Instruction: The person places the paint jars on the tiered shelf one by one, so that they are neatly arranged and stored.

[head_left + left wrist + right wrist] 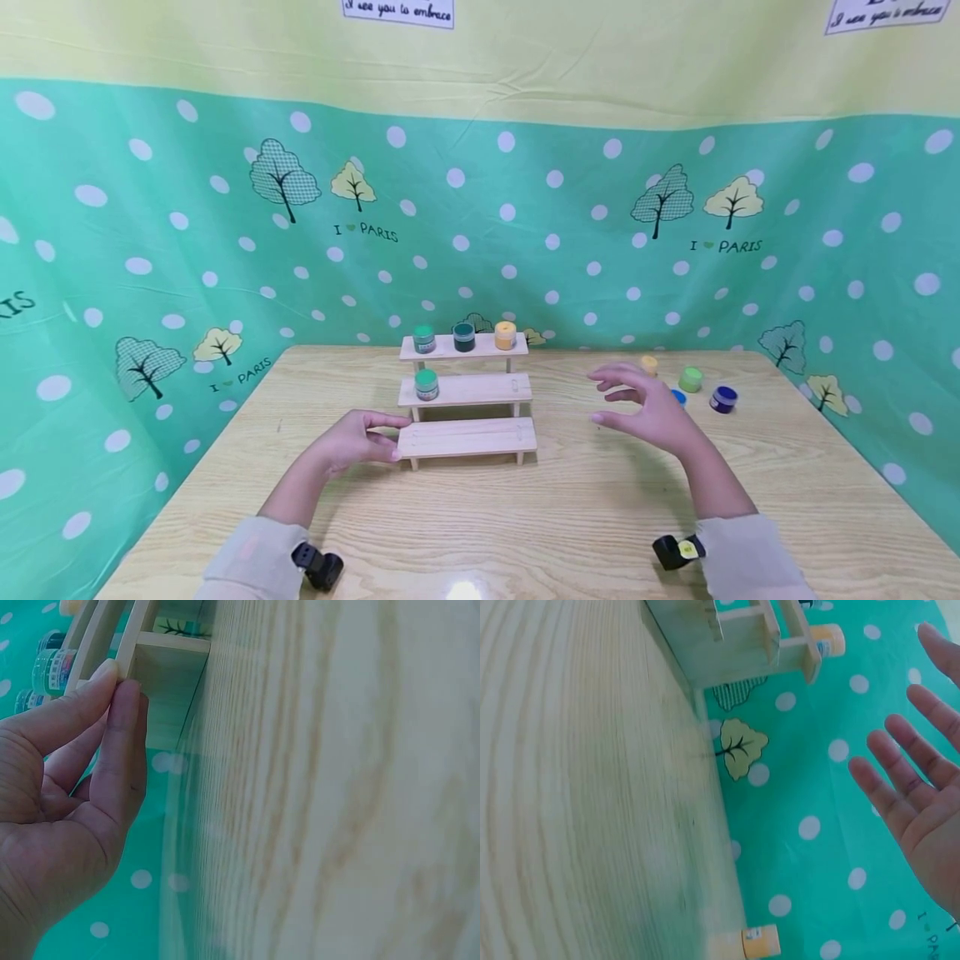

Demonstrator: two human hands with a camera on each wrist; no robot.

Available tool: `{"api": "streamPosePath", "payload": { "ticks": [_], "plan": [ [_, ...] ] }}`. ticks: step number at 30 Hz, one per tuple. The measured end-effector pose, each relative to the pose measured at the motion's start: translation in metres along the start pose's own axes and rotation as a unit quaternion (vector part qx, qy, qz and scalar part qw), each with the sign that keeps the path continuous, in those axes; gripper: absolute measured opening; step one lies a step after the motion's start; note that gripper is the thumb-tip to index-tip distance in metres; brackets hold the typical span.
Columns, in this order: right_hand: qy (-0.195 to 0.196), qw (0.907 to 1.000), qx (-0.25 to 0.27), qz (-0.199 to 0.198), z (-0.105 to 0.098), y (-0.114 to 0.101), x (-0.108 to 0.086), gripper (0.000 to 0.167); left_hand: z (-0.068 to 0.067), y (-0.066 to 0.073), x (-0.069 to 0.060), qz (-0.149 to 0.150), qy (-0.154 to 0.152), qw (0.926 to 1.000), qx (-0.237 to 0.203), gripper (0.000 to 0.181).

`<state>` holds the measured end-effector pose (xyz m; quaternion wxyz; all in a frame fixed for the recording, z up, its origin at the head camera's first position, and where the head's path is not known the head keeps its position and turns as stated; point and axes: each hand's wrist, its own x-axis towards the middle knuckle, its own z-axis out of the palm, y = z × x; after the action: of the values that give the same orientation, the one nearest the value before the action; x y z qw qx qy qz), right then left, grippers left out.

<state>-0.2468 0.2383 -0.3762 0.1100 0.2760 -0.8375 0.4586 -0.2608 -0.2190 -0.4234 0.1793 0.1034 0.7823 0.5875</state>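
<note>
Shelf [465, 437], three stepped tiers of pale wood, stands near the counter's [480, 525] back edge, left of its middle. Likely light and stiff, apt to skid if nudged; best held by a tier's end, thumb against fingers. Left hand [356, 437] does about that — fingers narrow, pinching the lowest tier's left end. On the top tier: green-lidded jar [423, 338], dark green jar [464, 337], orange jar [505, 335]. At the middle tier's left end, green-topped jar [427, 385]. Jars look hard and smooth, probably slippery along the wall; take them round the lid. Right hand [648, 408] holds nothing — fingers wide, near four loose jars towards the counter's back right corner: yellow-orange jar [649, 363], lime jar [691, 379], blue jar [678, 397] partly hidden by the hand, purple jar [723, 399]. Polka-dot cloth [555, 283] hangs behind.
</note>
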Motion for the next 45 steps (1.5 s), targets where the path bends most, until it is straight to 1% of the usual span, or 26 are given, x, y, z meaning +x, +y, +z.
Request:
{"api": "streamPosePath", "payload": {
  "ticks": [7, 18, 23, 26, 29, 34, 45],
  "plan": [
    [0.012, 0.9994, -0.025, 0.018, -0.012, 0.005, -0.008, 0.052, 0.000, -0.001, 0.000, -0.002, 0.004, 1.0000, 0.000, 0.055],
    [0.041, 0.9948, -0.062, 0.070, -0.029, 0.016, -0.023, 0.054, 0.001, -0.002, 0.001, 0.000, 0.007, 1.0000, 0.001, 0.055],
    [0.060, 0.9937, -0.070, 0.063, -0.036, 0.022, -0.030, 0.053, 0.001, -0.002, 0.001, 0.001, 0.008, 1.0000, 0.006, 0.055],
    [0.067, 0.9940, -0.064, 0.057, -0.039, 0.026, -0.033, 0.052, 0.000, -0.002, 0.002, 0.002, 0.006, 1.0000, 0.004, 0.054],
    [0.071, 0.9923, -0.066, 0.076, -0.042, 0.028, -0.037, 0.051, 0.001, -0.002, 0.002, 0.002, 0.005, 1.0000, 0.002, 0.054],
    [0.086, 0.9865, -0.079, 0.115, -0.046, 0.034, -0.042, 0.050, 0.001, -0.002, 0.001, -0.001, 0.009, 0.9999, 0.004, 0.054],
    [0.100, 0.9793, -0.098, 0.147, -0.062, 0.054, -0.053, 0.052, 0.002, -0.002, 0.002, 0.002, 0.010, 1.0000, 0.001, 0.055]
  ]
}}
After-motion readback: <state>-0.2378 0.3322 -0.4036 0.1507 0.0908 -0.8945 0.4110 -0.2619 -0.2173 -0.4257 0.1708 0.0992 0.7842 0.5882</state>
